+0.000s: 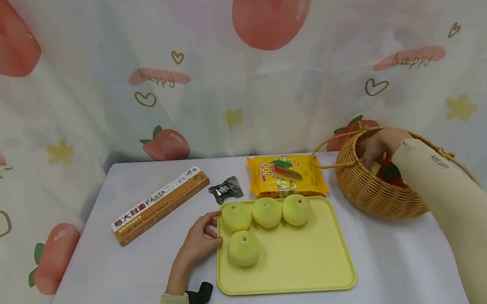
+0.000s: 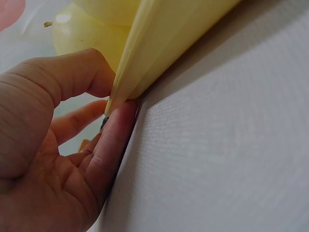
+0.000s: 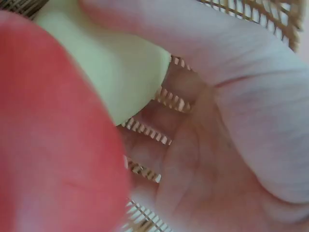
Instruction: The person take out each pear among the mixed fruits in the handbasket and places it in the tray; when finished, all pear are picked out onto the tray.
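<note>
My left hand [image 1: 199, 237] pinches the left rim of a yellow rectangular tray [image 1: 299, 262]; in the left wrist view the thumb [image 2: 82, 72] is at the rim and a finger is beneath it. Several round yellow-green pears [image 1: 244, 248] sit on the tray, grouped at its left and back. Inside a wicker basket [image 1: 364, 192] at the right, my right hand [image 1: 379, 147] grips a pale yellow-green pear [image 3: 104, 58], thumb across it and fingers behind. Close by in the basket is a smooth red object [image 3: 53, 135], blurred and only partly seen.
Behind the tray lies a yellow candy bag [image 1: 288, 174]. A small black wrapped packet [image 1: 226, 190] is beside it, and a long pasta box [image 1: 160, 204] lies to the left. The basket's thin handle [image 1: 333, 148] leans toward the bag. Patterned cloth [image 1: 214, 73] hangs behind the table.
</note>
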Demonstrator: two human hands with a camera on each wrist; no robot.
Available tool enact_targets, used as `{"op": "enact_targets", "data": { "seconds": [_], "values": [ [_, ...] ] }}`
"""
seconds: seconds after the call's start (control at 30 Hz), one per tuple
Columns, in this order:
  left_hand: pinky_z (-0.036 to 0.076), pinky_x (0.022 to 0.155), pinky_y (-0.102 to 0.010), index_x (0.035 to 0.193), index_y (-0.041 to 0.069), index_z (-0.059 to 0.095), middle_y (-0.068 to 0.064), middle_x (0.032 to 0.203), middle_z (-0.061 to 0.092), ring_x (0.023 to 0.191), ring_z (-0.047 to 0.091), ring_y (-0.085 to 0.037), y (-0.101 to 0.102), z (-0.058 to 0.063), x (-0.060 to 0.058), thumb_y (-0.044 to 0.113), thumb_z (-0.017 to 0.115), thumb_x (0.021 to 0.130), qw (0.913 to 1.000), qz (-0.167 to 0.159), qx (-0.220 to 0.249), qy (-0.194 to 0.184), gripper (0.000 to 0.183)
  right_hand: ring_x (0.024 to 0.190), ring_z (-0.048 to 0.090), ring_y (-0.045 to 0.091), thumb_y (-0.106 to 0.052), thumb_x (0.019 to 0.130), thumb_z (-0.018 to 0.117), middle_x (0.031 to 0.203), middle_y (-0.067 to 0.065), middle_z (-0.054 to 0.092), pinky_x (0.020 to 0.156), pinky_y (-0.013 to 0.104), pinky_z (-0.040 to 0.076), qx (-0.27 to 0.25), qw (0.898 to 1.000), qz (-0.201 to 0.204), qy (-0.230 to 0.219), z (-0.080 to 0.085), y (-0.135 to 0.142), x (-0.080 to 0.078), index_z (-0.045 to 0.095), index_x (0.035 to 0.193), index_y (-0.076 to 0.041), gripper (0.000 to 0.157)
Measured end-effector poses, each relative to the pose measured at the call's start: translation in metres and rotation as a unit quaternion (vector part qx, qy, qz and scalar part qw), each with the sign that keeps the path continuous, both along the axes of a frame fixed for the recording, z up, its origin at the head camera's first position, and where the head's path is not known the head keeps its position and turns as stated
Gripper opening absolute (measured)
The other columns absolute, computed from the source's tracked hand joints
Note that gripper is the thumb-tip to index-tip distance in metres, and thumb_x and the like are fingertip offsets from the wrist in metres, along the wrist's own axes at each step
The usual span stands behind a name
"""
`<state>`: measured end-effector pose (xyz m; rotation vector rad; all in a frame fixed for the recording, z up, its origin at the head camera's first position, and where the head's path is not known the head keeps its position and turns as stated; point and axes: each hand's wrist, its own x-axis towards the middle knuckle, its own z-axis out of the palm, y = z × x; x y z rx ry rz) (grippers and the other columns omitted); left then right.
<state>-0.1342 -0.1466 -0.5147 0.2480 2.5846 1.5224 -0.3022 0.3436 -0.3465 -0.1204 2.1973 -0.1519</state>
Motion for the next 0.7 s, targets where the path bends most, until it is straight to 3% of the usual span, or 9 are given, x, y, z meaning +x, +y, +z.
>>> {"op": "enact_targets", "data": {
  "seconds": [0.2,0.4,0.7],
  "values": [
    [0.047,0.074,-0.029,0.135,0.008,0.057,-0.007,0.104,0.057,0.077,0.059,-0.012,0.001,0.001,0.0,-0.002,0.074,0.071,1.0,0.001,0.001,-0.001,0.067,0.117,0.052,0.043,-0.027,0.083,0.071,0.144,0.036,0.032,0.094,0.053,0.047,-0.062,0.998,0.01,0.008,0.011,0.005,0.005,0.024,0.146,0.015,0.089],
    [0.048,0.075,-0.03,0.136,0.008,0.056,-0.007,0.105,0.058,0.077,0.059,-0.012,0.004,0.001,0.002,-0.001,0.073,0.072,1.0,-0.003,0.002,-0.005,0.067,0.124,0.041,0.049,-0.034,0.084,0.075,0.144,0.039,0.023,0.098,0.059,0.04,-0.075,0.996,0.003,0.038,0.024,0.016,0.019,0.026,0.144,0.016,0.092],
    [0.047,0.074,-0.031,0.136,0.01,0.057,-0.007,0.106,0.057,0.079,0.059,-0.013,0.003,0.003,0.002,-0.001,0.071,0.071,0.9998,0.013,-0.001,-0.017,0.067,0.113,0.049,0.041,-0.036,0.084,0.074,0.125,0.028,0.052,0.093,0.055,0.041,-0.075,0.983,0.06,0.157,0.049,0.023,0.031,0.049,0.127,0.016,0.072]
  ]
}}
